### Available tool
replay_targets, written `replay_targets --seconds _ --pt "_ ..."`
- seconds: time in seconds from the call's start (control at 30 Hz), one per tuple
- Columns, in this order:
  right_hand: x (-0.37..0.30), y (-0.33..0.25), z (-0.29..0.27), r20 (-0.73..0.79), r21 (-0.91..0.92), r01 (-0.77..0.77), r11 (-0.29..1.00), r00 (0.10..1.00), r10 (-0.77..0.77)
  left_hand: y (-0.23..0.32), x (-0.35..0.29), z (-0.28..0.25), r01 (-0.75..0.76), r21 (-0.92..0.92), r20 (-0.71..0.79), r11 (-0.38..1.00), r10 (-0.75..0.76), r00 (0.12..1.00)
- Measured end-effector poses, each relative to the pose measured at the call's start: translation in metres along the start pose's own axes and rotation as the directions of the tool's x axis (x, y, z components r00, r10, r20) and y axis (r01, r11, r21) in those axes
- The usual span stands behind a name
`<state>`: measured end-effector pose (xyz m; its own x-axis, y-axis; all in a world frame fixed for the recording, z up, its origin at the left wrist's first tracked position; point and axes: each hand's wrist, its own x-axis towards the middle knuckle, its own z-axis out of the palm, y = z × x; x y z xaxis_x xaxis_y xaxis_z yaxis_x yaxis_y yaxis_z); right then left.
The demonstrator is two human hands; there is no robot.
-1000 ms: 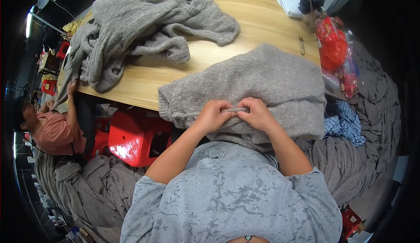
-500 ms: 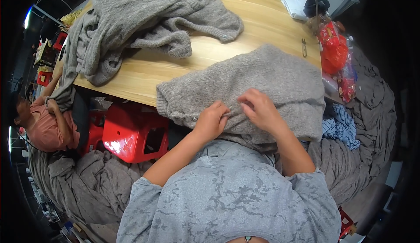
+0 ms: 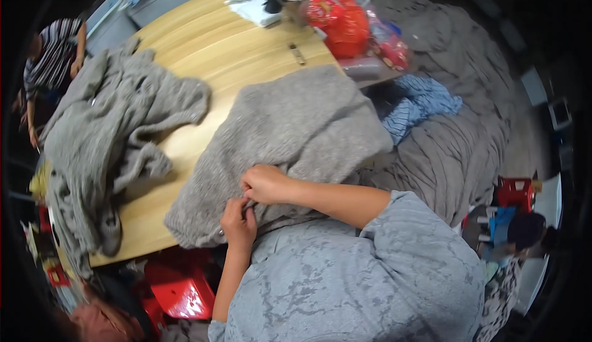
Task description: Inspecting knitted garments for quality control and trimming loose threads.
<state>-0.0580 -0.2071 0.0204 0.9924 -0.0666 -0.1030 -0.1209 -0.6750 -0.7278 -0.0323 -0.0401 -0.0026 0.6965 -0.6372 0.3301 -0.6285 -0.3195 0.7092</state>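
Note:
A grey knit cardigan [image 3: 277,132] lies on the near part of the wooden table, its near edge hanging toward my lap. My left hand [image 3: 238,223] is closed, thumb and fingers pinching the cardigan's front edge. Right against it, my right hand [image 3: 266,183] is closed on the same edge, the fingertips of both hands almost touching. What small part sits between the fingertips is hidden. A shiny button [image 3: 221,232] shows on the edge beside my left hand.
More grey knitwear [image 3: 105,132] is heaped on the table's left side. Small thread snips [image 3: 297,53] lie near the right edge of the wooden table [image 3: 203,40]. Red plastic bags [image 3: 345,28] stand beyond it. A red stool [image 3: 185,293] is below; grey fabric [image 3: 456,126] piles at right.
The whole view has turned, swinging the table leftward. My right hand has come down from above the cardigan and closed on its edge beside my left hand.

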Motion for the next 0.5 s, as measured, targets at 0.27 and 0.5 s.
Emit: replay_targets --seconds 0.27,0.5 --pt "0.007 0.004 0.003 0.0 0.288 -0.08 0.954 0.997 0.083 -0.007 -0.001 0.005 0.145 -0.032 -0.091 0.989 -0.147 0.985" --pt "0.006 0.006 -0.006 0.068 0.216 -0.008 0.976 0.998 -0.007 -0.006 0.008 0.0 0.089 0.086 0.035 0.992 -0.092 0.995"
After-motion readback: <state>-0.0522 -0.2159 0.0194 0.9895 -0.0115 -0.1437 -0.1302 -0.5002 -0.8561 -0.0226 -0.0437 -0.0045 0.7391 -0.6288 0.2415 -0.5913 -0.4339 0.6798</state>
